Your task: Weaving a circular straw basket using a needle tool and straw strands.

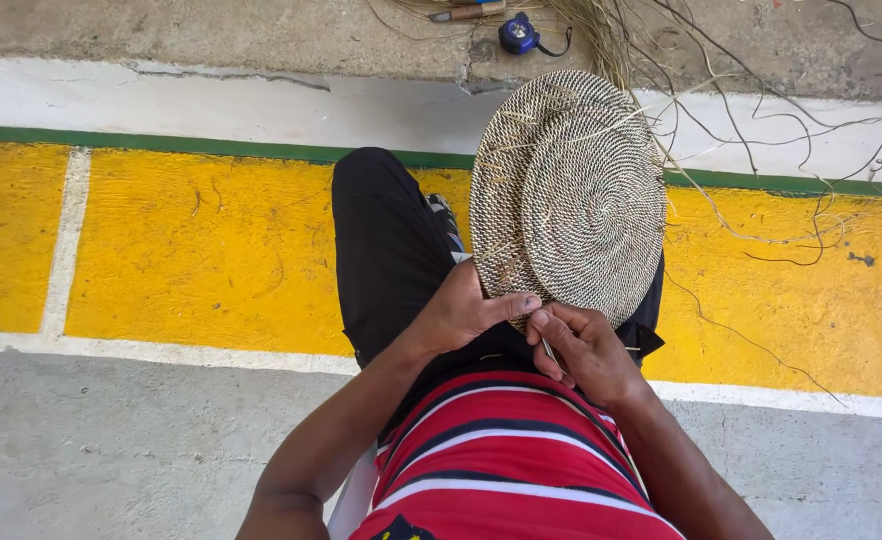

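Note:
A round woven basket tray (571, 190) of black and pale fibre rests upright on my lap, its underside facing me. My left hand (466, 308) grips its near rim, thumb pressed along the edge. My right hand (586, 350) is closed around a thin metal needle-like tool (549, 350) right at that same rim, touching the weave. Loose fibre strands (761, 140) trail from the tray's far side out to the right.
I sit above a yellow painted floor band (201, 250) with white and green stripes. A small blue tape measure (519, 35) and a wooden-handled tool (466, 12) lie on the concrete at the top, beside a bundle of straw.

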